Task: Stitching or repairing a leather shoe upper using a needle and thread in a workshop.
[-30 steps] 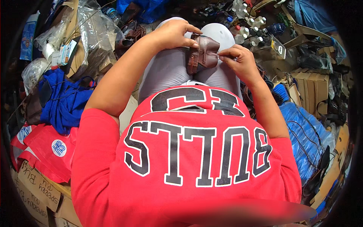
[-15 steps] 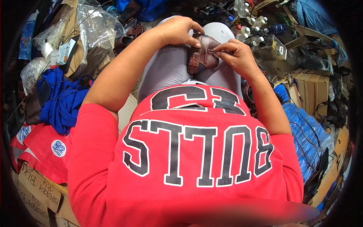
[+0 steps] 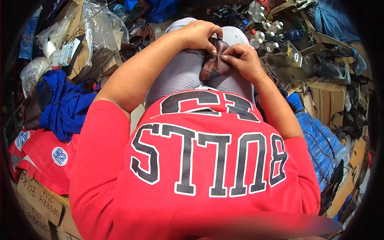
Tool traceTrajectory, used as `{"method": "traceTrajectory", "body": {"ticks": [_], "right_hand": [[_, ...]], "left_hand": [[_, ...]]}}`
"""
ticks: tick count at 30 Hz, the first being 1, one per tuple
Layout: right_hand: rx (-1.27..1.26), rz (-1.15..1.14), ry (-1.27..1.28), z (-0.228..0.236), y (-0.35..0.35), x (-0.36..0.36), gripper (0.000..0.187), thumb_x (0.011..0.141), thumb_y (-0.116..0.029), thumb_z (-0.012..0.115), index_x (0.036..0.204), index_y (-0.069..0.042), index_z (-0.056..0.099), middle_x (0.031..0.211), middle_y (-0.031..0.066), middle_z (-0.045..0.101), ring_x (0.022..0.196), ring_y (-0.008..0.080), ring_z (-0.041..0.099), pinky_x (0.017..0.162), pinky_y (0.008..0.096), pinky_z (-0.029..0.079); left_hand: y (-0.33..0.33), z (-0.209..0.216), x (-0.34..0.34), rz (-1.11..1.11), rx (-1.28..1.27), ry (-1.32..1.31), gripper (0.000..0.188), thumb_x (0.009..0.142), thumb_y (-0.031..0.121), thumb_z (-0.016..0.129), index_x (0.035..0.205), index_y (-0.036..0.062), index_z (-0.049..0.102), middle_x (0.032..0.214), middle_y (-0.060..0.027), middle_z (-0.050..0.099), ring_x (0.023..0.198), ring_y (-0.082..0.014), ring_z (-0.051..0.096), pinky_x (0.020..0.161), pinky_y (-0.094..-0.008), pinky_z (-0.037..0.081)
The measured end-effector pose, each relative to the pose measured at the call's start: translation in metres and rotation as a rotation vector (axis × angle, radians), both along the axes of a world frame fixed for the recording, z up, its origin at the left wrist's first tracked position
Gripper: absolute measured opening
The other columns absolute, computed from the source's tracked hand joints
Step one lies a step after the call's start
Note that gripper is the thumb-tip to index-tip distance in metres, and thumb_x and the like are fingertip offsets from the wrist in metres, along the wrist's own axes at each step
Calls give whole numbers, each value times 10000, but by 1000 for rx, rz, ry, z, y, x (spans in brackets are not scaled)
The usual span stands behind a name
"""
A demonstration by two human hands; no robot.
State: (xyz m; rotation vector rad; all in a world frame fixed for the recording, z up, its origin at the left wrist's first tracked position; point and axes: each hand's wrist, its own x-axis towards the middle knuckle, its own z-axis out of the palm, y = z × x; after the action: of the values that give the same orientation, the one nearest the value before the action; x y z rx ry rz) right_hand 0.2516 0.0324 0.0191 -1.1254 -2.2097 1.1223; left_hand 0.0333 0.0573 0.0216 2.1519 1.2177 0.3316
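Observation:
A brown leather shoe upper (image 3: 208, 68) with lacing along its edge rests on my lap, over grey trousers (image 3: 170, 76). At its far left side my left hand (image 3: 202, 37) is closed, fingers and thumb gripping the leather near the middle seam. From the right, my right hand (image 3: 244, 60) pinches at that same seam, its fingertips almost meeting those of the left. A thin light sliver shows between the fingertips; whether it is a needle, a thread or a lace end I cannot make out.
Small bottles (image 3: 272, 30) stand beyond my right knee. Brown cardboard (image 3: 328, 96) and blue plastic sheeting (image 3: 320, 140) lie at the right. Clear plastic (image 3: 96, 36), a blue cloth (image 3: 66, 106), red bags (image 3: 44, 160) and marked cardboard (image 3: 40, 196) crowd the left.
My right hand has shifted slightly left, closer to my left fingertips. The leather at the seam is now folded up between the hands, and the upper has tilted.

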Motion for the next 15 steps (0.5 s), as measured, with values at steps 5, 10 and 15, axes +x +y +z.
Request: {"method": "traceTrajectory", "body": {"ticks": [5,10,15], "right_hand": [[364,21,-127,4,-13,3,110,747,-211,723,851,-176,716,696,17,575,741,209,549,800,366,364],[501,80,-150,6,-19,17,257,729,-93,668,953,-209,718,747,-8,569,778,190,543,797,351,372],[221,75,-138,10,-4,17,386,689,35,597,959,-206,731,756,6,574,782,194,561,764,322,416]], "left_hand": [[-19,-8,-11,122,224,-225,379,718,185,736,1065,79,628,1039,-131,584,948,-268,565,823,-345,454],[-61,-1,-26,249,272,-261,336,790,-51,590,1084,93,665,899,-106,539,737,-226,543,691,-310,471],[-81,4,-19,343,300,-328,206,727,23,698,901,128,722,688,-42,549,706,-203,544,679,-319,452]]}}
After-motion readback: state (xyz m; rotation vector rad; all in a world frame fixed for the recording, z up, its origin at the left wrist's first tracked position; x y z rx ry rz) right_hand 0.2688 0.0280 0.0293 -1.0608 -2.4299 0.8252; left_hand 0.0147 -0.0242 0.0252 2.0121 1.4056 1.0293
